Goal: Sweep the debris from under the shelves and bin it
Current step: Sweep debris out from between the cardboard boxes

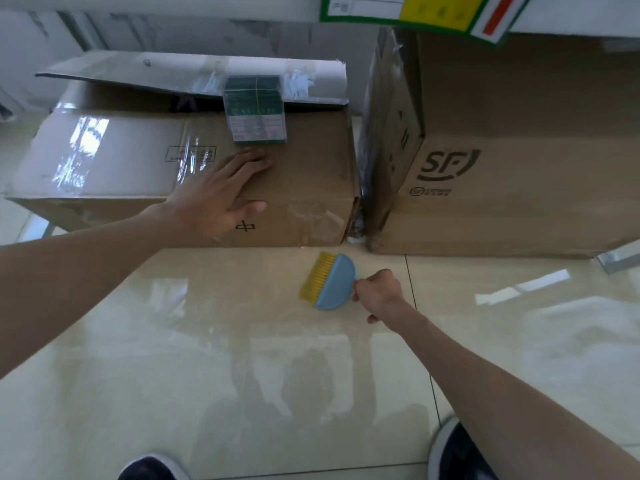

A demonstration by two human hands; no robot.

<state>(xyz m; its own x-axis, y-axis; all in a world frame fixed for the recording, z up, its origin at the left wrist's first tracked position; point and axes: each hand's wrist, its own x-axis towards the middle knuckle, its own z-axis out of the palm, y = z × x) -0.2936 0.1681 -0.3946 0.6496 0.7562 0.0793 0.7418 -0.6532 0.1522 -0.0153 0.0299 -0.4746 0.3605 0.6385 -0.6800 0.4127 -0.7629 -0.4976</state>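
My right hand (379, 292) grips the handle of a small blue hand brush (334, 284) with yellow bristles. The bristles point up-left and rest on the glossy beige floor, just in front of the gap between two cardboard boxes. A little white debris (356, 237) lies at the foot of that gap. My left hand (221, 195) lies flat with fingers spread on the top front edge of the low cardboard box (121, 161). No bin is in view.
A taller cardboard box (502, 161) marked SF stands to the right. A small green packet (256, 110) sits on the low box by its raised flap. A white shelf edge with a label (433, 12) runs overhead. My shoes (453, 452) are at the bottom.
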